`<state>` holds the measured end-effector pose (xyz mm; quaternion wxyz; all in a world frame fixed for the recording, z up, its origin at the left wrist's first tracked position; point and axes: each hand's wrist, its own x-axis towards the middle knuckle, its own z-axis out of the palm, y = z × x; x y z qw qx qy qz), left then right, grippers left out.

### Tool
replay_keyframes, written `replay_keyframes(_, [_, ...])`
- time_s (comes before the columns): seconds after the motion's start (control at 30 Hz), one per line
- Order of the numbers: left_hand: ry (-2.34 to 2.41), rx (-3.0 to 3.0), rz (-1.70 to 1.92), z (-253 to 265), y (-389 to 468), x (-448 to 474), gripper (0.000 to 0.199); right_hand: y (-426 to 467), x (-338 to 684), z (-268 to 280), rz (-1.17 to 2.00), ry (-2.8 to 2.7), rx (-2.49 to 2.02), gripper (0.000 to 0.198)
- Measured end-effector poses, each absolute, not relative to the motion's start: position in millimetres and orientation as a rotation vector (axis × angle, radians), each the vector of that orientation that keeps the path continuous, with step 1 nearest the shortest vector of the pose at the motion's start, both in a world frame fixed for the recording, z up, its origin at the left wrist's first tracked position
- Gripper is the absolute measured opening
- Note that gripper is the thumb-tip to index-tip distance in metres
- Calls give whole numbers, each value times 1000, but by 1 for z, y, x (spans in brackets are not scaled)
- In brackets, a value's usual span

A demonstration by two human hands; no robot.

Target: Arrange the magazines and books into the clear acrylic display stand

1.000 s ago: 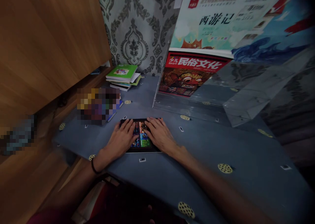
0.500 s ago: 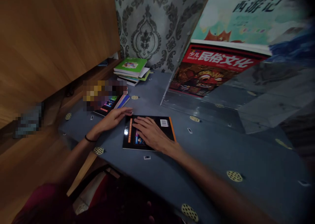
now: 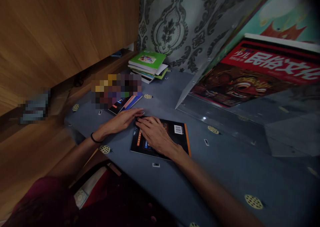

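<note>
1. Head view, landmark. Your black book (image 3: 178,140) lies flat on the blue table (image 3: 225,160), barcode (image 3: 178,129) side up; all places below are relative to it.
2. Head view, right hand. Your right hand (image 3: 157,135) spreads flat over the book's left half, fingers extended, gripping nothing. Its fingertips now reach the upper left edge; half a second ago they lie further in on the cover.
3. Head view, left hand. Your left hand (image 3: 122,120) is extended just beside the book's upper left corner, grasping nothing. One second ago it lies on the cover. Whether it touches the table, cannot tell.
4. Head view, surroundings. A partly blurred pile (image 3: 117,105) sits beyond the left hand, left of the book and further back. The green-topped stack (image 3: 147,62) is behind the book, well apart; the clear stand (image 3: 287,138), with the red-titled book (image 3: 250,77), is to its right.
5. Reading. You appear to have only the right hand bearing on the book, leaving the left free. The book looks steadied rather than gripped. Pressure not readable.
</note>
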<state>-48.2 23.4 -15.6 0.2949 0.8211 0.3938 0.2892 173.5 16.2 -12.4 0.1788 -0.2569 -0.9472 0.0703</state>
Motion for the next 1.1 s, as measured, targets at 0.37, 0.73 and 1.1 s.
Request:
replay_keyframes(0.37, [1195,2347,701,-10,-9,-55,53,14,171,-12,121,-2724,-725,37])
replay_keyframes(0.73, [1210,2567,608,-22,-10,-59,61,-11,177,-17,206,-2688,-678,35])
replay_keyframes(1.1, [1125,2614,461,-18,-20,-66,70,-20,178,-14,142,-2689,-661,29])
